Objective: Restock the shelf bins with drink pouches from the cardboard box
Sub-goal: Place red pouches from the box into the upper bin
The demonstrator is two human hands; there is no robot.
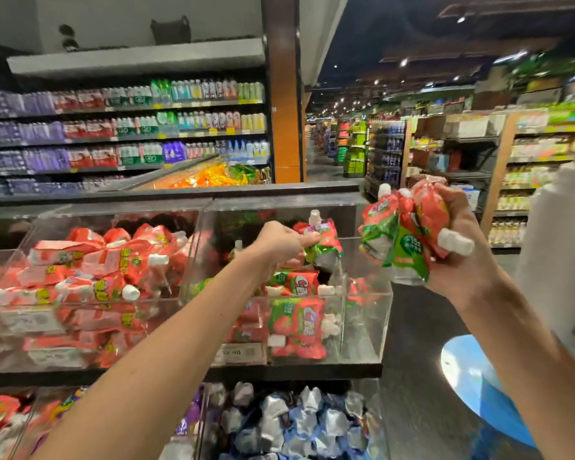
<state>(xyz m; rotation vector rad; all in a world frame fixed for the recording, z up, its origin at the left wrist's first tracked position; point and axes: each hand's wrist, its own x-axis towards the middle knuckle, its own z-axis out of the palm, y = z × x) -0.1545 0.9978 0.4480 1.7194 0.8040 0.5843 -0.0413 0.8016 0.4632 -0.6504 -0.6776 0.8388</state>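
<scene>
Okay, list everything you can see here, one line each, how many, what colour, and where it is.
Left bin: one, clear, upper shelf.
Red pouches: many, red and white, heaped in the left bin.
Right bin: one, clear, shelf end.
Red-green pouches: several, low in the right bin.
Silver-blue pouches: many, lower bin.
Bottles: many, mixed colours, back shelves.
Floor mark: one, blue, aisle floor.
Single pouch: one, red-green, over the right bin.
Bunch of pouches: several, red-green, beside the right bin.
Left hand: pinches the single pouch.
Right hand: grips the bunch of pouches.
</scene>
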